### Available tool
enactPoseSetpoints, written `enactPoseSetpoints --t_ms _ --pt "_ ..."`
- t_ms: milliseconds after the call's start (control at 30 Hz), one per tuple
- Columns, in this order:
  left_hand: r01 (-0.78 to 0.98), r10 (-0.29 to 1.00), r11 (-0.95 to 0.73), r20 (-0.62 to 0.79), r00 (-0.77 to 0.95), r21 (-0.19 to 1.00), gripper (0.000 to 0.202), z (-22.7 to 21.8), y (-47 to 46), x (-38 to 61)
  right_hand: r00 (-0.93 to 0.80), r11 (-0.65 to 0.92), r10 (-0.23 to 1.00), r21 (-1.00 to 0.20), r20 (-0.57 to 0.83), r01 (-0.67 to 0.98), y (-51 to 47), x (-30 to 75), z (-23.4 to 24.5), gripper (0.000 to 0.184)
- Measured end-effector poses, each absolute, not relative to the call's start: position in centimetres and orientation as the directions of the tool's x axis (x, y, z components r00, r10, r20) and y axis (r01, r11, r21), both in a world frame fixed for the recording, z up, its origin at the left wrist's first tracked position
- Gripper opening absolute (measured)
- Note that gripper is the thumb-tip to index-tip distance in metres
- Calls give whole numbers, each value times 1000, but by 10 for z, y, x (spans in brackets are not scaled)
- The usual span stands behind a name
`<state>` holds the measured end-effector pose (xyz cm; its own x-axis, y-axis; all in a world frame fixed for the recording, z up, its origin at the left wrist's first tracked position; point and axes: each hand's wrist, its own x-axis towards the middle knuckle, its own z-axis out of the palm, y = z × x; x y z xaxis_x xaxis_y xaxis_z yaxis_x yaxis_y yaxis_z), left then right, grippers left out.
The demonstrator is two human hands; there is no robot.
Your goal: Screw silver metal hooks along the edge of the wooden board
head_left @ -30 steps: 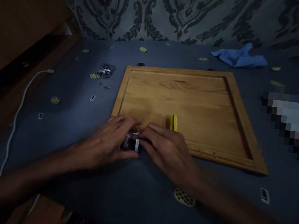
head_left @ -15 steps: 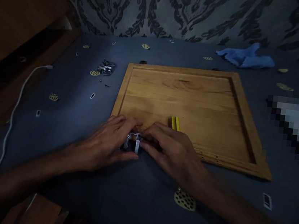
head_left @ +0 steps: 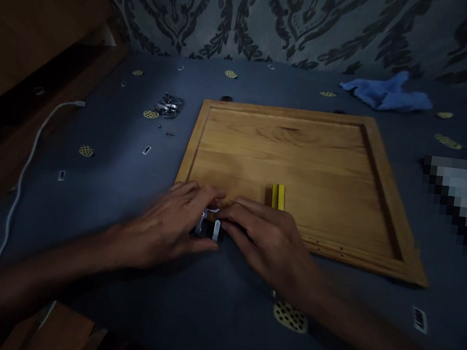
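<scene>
At the front left edge of a framed wooden panel (head_left: 261, 156), my left hand (head_left: 172, 218) curves around a small silver metal bracket (head_left: 216, 231), steadying it between thumb and fingers. The bracket has two prongs pointing toward me. My right hand (head_left: 269, 230) is closed, its thumb and fingertips pinched together at the bracket's upper right side. Whatever those fingertips hold is hidden. Just beyond my right knuckles, a yellow-and-black bar (head_left: 278, 196) shows over the panel; its near end is covered by the hand. Small holes mark the panel's near rail, right of my hand.
Several metal fittings (head_left: 169, 106) lie in a pile at the left, with small screws (head_left: 170, 134) near them. A blue cloth (head_left: 390, 92) is at the back right, and a pixelated device (head_left: 464, 198) at the right. A white cable (head_left: 22, 177) runs along the left.
My right fingertips have shifted slightly over the bracket's upper right part, covering more of it. The whole view has moved a little; the left hand keeps its place on the bracket.
</scene>
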<state>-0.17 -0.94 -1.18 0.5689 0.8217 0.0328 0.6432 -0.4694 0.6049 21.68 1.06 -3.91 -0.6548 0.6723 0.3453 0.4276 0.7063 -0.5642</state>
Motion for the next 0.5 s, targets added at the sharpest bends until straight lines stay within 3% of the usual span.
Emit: enactPoseSetpoints --t_ms 333,500 --pt "653 822 -471 27 568 593 54 -10 -9 0 -626 712 684 -533 375 458 10 219 -45 6" --pt "648 823 -465 25 568 604 54 -11 -9 0 -626 722 675 -523 389 453 9 217 -45 10"
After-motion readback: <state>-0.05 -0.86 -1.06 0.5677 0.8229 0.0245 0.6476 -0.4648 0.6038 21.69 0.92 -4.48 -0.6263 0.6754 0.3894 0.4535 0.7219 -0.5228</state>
